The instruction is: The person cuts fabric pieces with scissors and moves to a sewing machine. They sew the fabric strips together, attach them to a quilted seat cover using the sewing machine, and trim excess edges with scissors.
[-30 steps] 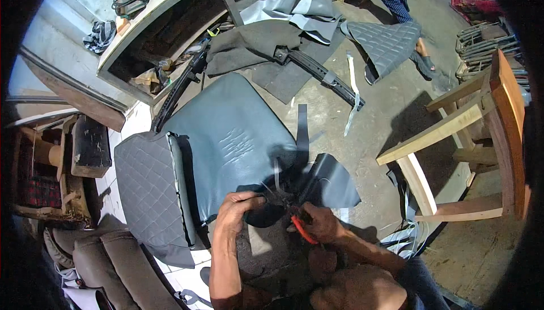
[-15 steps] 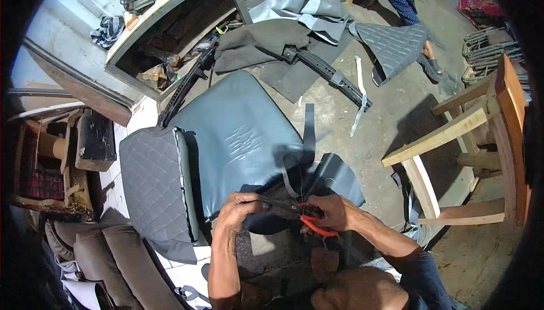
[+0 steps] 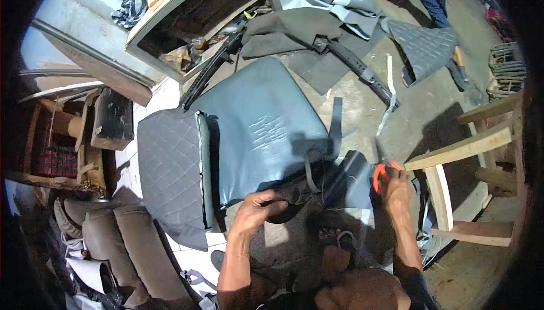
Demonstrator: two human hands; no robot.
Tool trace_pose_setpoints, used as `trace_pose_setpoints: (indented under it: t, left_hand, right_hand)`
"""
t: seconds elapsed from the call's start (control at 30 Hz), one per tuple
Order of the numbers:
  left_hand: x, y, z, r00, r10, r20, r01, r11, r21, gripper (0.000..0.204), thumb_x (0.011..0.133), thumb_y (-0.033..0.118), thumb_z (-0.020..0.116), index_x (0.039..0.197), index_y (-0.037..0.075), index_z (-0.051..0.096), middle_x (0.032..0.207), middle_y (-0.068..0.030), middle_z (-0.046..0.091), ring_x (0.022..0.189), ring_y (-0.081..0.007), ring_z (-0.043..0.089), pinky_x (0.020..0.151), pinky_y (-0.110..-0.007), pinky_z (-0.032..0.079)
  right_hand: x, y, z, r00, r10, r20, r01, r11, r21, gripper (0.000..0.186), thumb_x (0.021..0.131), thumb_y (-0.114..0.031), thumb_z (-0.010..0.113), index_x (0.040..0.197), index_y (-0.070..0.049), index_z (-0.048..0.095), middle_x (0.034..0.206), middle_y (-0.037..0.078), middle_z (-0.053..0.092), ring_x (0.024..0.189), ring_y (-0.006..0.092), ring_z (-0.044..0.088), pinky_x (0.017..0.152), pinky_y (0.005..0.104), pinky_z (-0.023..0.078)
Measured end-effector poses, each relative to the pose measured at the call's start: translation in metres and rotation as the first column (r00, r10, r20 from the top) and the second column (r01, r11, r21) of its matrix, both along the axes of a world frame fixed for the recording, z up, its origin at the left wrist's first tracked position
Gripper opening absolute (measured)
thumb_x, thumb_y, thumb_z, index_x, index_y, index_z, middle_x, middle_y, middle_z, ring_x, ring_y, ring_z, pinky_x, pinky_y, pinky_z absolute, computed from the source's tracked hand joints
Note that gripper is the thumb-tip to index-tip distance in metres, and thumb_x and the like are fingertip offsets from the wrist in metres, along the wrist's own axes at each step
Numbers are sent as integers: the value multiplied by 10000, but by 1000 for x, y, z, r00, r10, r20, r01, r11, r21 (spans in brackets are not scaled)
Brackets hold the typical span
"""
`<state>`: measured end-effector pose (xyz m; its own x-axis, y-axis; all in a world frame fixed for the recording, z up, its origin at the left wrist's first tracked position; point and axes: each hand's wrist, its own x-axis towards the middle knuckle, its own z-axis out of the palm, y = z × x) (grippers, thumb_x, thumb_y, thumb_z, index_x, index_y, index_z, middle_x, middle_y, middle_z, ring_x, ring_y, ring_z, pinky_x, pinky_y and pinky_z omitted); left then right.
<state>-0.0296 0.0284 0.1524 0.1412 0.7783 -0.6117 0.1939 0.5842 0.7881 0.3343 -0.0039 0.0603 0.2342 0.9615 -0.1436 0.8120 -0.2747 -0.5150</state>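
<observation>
In my right hand (image 3: 398, 194) is a pair of scissors (image 3: 381, 175) with orange-red handles, its blurred blades pointing away from me. My left hand (image 3: 258, 211) is closed in a pinch on dark fabric (image 3: 294, 192) at the near edge of a large blue-grey padded seat (image 3: 266, 134). Creases mark the middle of the seat's smooth cover. A thin grey strip (image 3: 310, 174) curls up between my hands. Beside it, a dark grey sheet (image 3: 351, 180) lies curved, left of the scissors.
A quilted grey panel (image 3: 173, 168) leans against the seat's left side. Brown cushions (image 3: 119, 248) lie at lower left. On the right stands a wooden chair frame (image 3: 459, 148). Metal rails (image 3: 362, 69) and cloth (image 3: 334, 1) lie beyond; another person's leg (image 3: 432, 1) shows at the back.
My right hand has swung right with the scissors, away from the dark fabric and my left hand. My left hand stays by the seat's near edge. The whole view has shifted slightly.
</observation>
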Motion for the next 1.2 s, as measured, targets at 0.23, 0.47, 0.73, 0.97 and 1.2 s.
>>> trace_pose_setpoints:
  t: [0.23, 0.47, 0.73, 0.97, 1.2]
  left_hand:
    - [-21, -46, -14, 929, 242, 279, -293, 943, 159, 128, 842, 24, 814, 950, 27, 746, 918, -17, 700, 817, -100, 618, 740, -256, 487]
    - [-79, -81, 23, 965, 206, -165, -139, 928, 345, 247, 893, 104, 818, 1083, 20, 685, 1045, -67, 709, 917, -101, 626, 753, -271, 504]
    - [-74, -75, 28, 697, 214, -685, -62, 969, 239, 238, 857, 122, 811, 916, -60, 668, 868, -62, 575, 740, -152, 543, 655, -313, 456]
    - [-88, -83, -12, 112, 215, -970, 314, 919, 240, 280, 908, 235, 775, 847, -38, 759, 937, -227, 679, 883, -403, 604, 766, -486, 472]
    - [-104, -71, -43, -116, 337, -934, 142, 937, 320, 283, 926, 251, 728, 777, 17, 675, 726, -215, 692, 689, -418, 689, 626, -513, 524]
  right_hand:
    - [-127, 38, 20, 509, 745, -432, -617, 665, 420, 597, 836, -326, 825, 1294, -28, 586, 1258, 202, 590, 1172, 423, 590, 991, 510, 491]
    - [-202, 82, 22, 190, 885, -425, -721, 419, 552, 250, 901, -215, 763, 1101, -68, 732, 967, 98, 659, 873, 288, 682, 785, 391, 583]
    - [-272, 145, 8, 107, 974, -202, -863, 192, 468, 152, 940, -219, 696, 983, -78, 734, 983, 79, 719, 1076, 273, 696, 878, 520, 541]
    - [-329, 220, 9, 410, 905, 116, -817, 308, 487, 104, 883, -203, 723, 889, -106, 760, 1056, 100, 677, 1102, 277, 615, 966, 486, 437]
    - [-381, 193, -19, 692, 597, -406, -185, 691, 699, 401, 794, -160, 848, 1166, -91, 716, 1264, 147, 534, 1201, 363, 499, 995, 496, 434]
